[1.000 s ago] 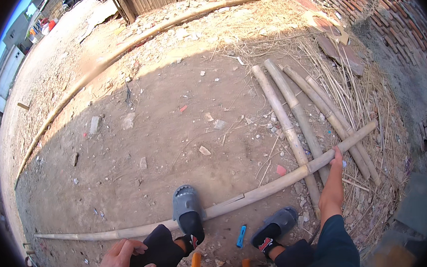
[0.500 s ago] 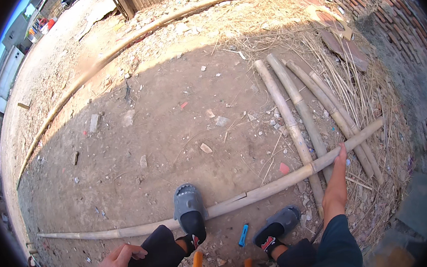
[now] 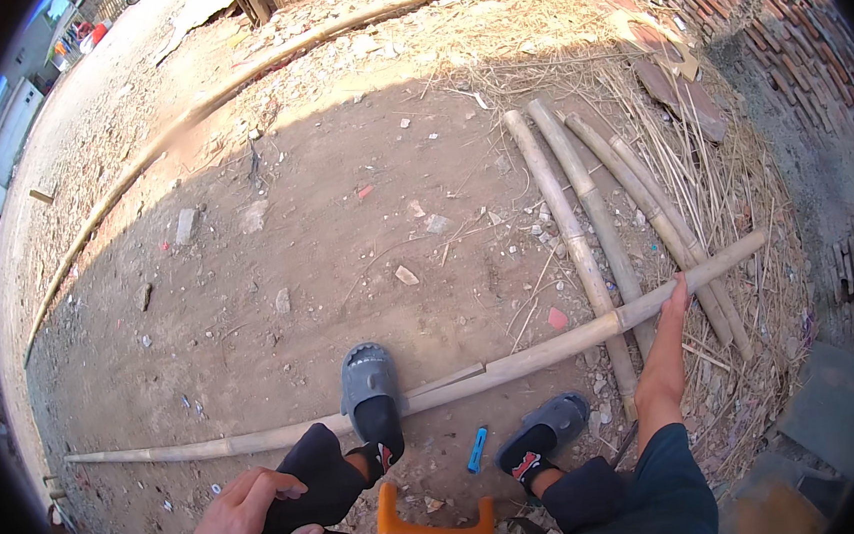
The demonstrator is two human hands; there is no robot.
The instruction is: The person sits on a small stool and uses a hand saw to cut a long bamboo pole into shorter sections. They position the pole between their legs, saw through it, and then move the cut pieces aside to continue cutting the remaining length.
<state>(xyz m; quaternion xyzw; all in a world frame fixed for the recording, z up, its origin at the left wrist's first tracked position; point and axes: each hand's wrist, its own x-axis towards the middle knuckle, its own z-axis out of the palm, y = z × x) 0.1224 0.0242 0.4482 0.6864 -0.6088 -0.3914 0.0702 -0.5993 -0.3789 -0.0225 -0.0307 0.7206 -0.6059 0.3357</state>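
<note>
A long bamboo pole [image 3: 551, 349] lies across the ground in front of me, resting over other bamboo pieces at its thicker right end. A crack shows in it near the middle. My right hand [image 3: 677, 299] grips the pole near that right end, its fingers partly hidden at the far side. My left foot, in a grey slipper [image 3: 368, 374], rests on the pole. At lower left, my left hand [image 3: 249, 522] is by my left knee with fingers apart and nothing in it. A blue utility knife [image 3: 478, 450] lies between my feet.
Several cut bamboo pieces [image 3: 566, 218] lie side by side at right, beside dry straw [image 3: 685, 171]. A brick wall [image 3: 812, 66] bounds the right side. Another long bamboo pole [image 3: 190, 118] curves across the far ground. An orange U-shaped piece [image 3: 435, 533] is between my legs.
The view has shifted slightly, so the ground things sit a little higher or further left. My right hand keeps its grip on the pole, and my left hand stays by the knee.
</note>
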